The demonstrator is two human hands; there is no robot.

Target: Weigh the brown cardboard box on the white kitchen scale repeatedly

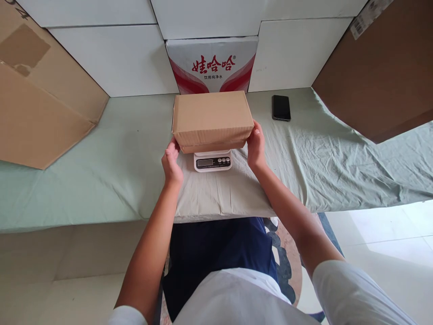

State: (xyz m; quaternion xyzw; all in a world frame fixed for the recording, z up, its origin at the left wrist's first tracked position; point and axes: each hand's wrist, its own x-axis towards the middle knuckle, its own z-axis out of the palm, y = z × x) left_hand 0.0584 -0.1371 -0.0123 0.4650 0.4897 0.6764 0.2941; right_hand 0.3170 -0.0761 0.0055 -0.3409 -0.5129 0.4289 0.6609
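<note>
A closed brown cardboard box (pixel 213 113) sits on or just over a white digital kitchen scale (pixel 213 162); I cannot tell whether the scale bears its weight. Only the scale's front shows, with a dark display and several buttons; no digits can be read. My left hand (pixel 172 162) grips the box at its near left corner, fingers partly hidden along the side. At the near right corner my right hand (pixel 256 146) holds the other side, its fingers partly behind the box.
A black phone (pixel 281 108) lies right of the box on the green cloth (pixel 135 158). Behind stands a white and red carton (pixel 213 65) against white panels (pixel 115 58). Large brown cartons flank the table, one at left (pixel 43 104) and one at right (pixel 382 76).
</note>
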